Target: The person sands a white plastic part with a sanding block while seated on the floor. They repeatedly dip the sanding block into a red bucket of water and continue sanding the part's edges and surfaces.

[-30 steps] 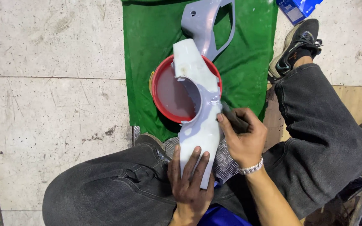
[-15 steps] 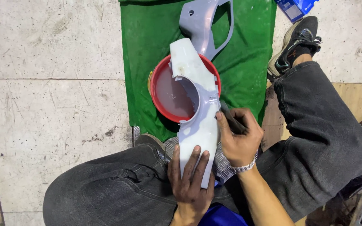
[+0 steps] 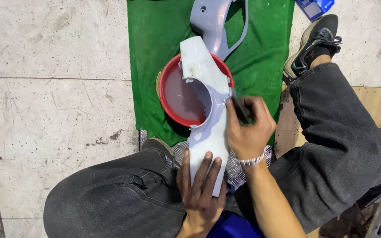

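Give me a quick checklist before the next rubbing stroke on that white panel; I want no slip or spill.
1. Left hand flat on the near end of the white panel, steadying it: ok.
2. Right hand closed around a dark sanding piece at the panel's right edge: ok.
3. Panel lies across the red bucket, which holds cloudy liquid: ok.
4. Bucket stands on the green mat: ok.
5. Grey panel beyond the bucket, apart from the hands: ok.
6. Whether the dark piece is wet: cannot tell.
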